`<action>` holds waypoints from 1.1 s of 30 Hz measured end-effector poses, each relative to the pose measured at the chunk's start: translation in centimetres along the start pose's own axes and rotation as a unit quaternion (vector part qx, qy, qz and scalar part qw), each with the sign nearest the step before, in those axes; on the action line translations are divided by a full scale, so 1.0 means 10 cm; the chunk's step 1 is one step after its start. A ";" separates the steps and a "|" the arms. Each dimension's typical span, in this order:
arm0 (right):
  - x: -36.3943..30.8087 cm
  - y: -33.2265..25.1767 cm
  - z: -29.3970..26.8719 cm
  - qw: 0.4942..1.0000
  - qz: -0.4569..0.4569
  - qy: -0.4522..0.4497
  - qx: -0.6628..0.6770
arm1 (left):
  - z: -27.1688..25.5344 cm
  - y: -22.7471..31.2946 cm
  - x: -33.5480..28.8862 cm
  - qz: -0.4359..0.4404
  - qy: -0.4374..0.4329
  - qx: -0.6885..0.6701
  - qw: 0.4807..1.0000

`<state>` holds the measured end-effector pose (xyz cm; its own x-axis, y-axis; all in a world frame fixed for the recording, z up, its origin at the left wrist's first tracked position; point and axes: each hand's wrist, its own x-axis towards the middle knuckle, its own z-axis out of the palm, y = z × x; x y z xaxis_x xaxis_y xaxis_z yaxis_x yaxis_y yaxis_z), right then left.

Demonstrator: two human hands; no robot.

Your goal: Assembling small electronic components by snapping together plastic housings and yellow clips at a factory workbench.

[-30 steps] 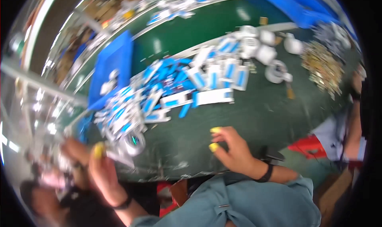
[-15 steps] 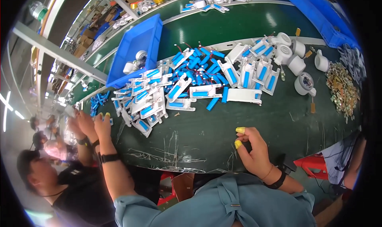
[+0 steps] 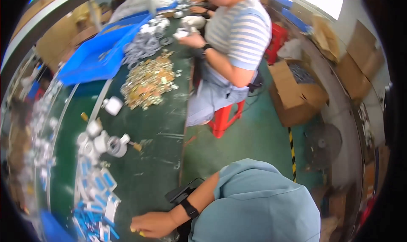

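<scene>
My right hand (image 3: 154, 224) rests low over the green table, its fingers curled and nothing seen in them. Yellow covers are on two fingertips, and a black band circles the wrist. Left of this hand lies a pile of white plastic housings (image 3: 111, 208) with blue cylindrical cells (image 3: 99, 199) and thin wires. A black box-like device (image 3: 176, 194) sits at the table edge beside my wrist. Farther up the table are round white units (image 3: 101, 142), one showing an open end (image 3: 115, 146). My left hand is out of view.
A heap of small metal-and-tan parts (image 3: 148, 81) lies farther along, with grey rings (image 3: 144, 47) and a blue bin (image 3: 91, 64) beyond. A co-worker in a striped shirt (image 3: 241, 34) holds a white piece near a red stool (image 3: 227, 119). An open carton (image 3: 292, 102) stands on the floor.
My view has swung to the right, toward the co-worker and the floor. The left hand has gone out of view, and my right hand's fingers now curl downward.
</scene>
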<state>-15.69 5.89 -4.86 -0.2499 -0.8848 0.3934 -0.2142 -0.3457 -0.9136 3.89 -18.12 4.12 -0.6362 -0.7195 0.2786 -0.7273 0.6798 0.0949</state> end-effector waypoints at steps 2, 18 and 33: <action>0.01 -0.02 0.01 0.999 -0.025 0.037 0.010 | -0.13 -0.26 -0.32 -0.032 -0.007 0.026 0.999; 0.09 0.15 0.16 0.998 -0.053 0.023 -0.034 | -0.23 0.22 -0.58 0.006 -0.019 -0.116 0.993; 0.18 0.09 -0.88 0.952 0.065 0.284 -0.098 | 0.01 0.64 -0.93 0.026 -0.036 -0.275 0.960</action>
<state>-24.67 6.75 -4.05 -0.7440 -0.5854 0.3221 -0.3053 -0.1310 -0.9432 5.11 -7.07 2.04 -0.6988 -0.6766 0.2321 -0.4604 0.6738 0.5780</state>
